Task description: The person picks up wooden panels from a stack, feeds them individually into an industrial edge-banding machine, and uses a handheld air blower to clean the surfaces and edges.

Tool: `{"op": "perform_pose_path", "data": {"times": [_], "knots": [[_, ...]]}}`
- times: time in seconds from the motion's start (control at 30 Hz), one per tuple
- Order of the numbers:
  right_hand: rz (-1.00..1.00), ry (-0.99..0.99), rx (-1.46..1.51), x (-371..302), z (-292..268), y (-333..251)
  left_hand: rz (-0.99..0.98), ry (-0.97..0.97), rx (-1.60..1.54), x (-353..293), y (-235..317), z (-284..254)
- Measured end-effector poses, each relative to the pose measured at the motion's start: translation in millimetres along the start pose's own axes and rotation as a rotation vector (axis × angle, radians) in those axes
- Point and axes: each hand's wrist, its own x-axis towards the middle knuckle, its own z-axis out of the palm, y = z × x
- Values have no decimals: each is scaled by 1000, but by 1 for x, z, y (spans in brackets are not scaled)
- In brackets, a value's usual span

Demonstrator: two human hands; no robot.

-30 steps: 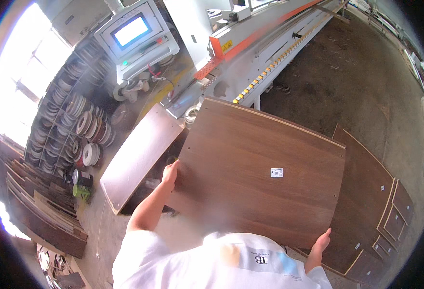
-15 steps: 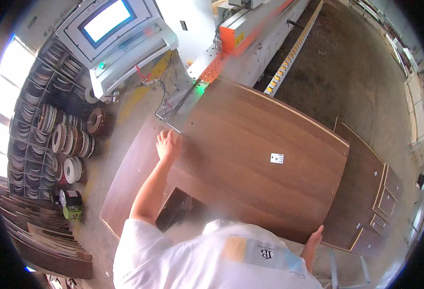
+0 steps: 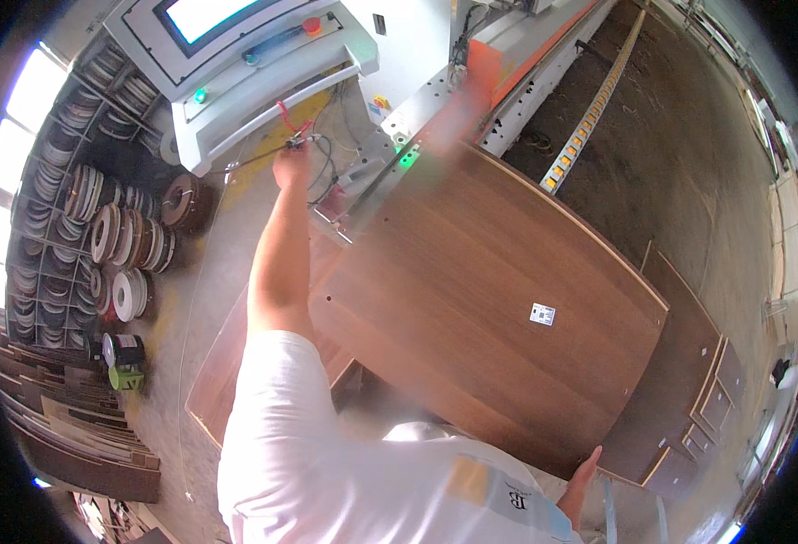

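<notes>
My left hand (image 3: 291,167) reaches out past the handle bar of a machine console, its fingers closed round a slim metal tool (image 3: 296,142) with a thin rod sticking out to the left. A red coiled cord hangs beside it; the fingers hide part of the tool. A large brown wood panel (image 3: 471,308) lies in front of me, its far left corner by the machine's metal guide (image 3: 376,186). At its near right corner, my right hand (image 3: 582,479) grips the edge. A small white label (image 3: 542,314) sits on the panel.
The console (image 3: 272,72) with a lit screen stands ahead on the left. Rolls of edging (image 3: 131,295) fill racks and floor at left, above stacked boards (image 3: 63,426). More brown panels (image 3: 662,381) lie at right. A yellow-studded rail (image 3: 589,118) runs away beyond the panel.
My left hand has left the panel's left side and moved forward to the metal tool by the console. The panel has shifted slightly in view; my right hand stays at its corner.
</notes>
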Motion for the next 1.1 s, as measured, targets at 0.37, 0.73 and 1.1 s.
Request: {"op": "perform_pose_path", "data": {"times": [0.37, 0.73, 1.1], "knots": [[-16, 24, -103, -12, 11, -18, 432, 394, -682, -67, -55, -139], [-19, 4, -453, -41, 21, -56, 492, -573, 571, -265, -14, -147], [-33, -47, -187, -16, -5, -25, -158, -1010, -352, -470, 8, 1]]}}
